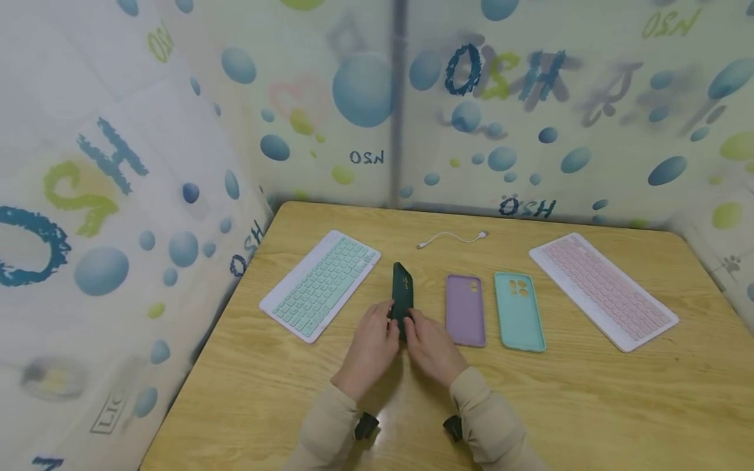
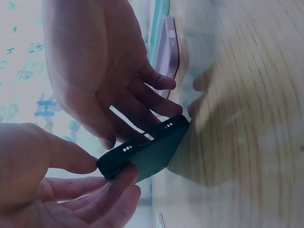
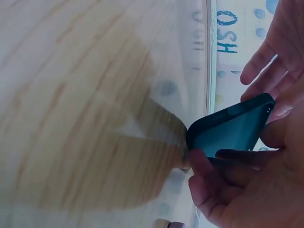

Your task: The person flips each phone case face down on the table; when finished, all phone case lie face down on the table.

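A dark green phone case (image 1: 403,291) stands tilted between both hands over the middle of the table. My left hand (image 1: 370,347) grips its near left side, thumb and fingers on opposite faces. On the near right side, my right hand (image 1: 434,347) holds the case with bent fingers. The left wrist view shows the small holes in the case's (image 2: 159,154) end edge. In the right wrist view, the fingers of the right hand (image 3: 251,185) reach into the hollow side of the case (image 3: 232,133). Just right of the hands lies a purple phone case (image 1: 465,311).
Beyond the purple case lies a turquoise phone case (image 1: 521,317). A keyboard with mint keys (image 1: 324,284) lies at the left, one with pink keys (image 1: 603,288) at the right. A short white cable (image 1: 450,234) lies near the table's back edge. Patterned curtains surround the table.
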Action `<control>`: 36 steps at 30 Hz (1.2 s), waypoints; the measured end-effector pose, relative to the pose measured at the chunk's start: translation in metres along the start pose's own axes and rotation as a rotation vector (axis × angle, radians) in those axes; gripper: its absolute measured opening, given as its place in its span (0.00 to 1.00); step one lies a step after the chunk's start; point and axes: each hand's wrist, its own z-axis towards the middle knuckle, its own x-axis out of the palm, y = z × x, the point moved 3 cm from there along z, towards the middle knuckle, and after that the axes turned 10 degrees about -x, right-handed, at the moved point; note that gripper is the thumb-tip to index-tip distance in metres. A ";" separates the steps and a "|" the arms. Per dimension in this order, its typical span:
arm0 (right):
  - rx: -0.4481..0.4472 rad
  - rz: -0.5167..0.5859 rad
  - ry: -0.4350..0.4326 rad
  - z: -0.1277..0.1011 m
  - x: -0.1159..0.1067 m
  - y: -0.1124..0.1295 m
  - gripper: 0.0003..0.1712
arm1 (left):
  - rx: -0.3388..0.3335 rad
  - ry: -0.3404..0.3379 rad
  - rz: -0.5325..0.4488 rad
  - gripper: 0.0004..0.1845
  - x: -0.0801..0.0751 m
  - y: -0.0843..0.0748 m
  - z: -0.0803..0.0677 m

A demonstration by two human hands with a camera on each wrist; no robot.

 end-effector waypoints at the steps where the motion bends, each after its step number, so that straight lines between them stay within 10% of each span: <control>1: -0.001 0.005 -0.002 0.000 0.000 0.000 0.23 | -0.006 0.006 -0.011 0.20 0.000 -0.001 0.000; 36: 0.074 0.381 -0.133 -0.001 -0.019 -0.012 0.27 | -0.056 0.264 -0.021 0.28 0.023 0.007 0.004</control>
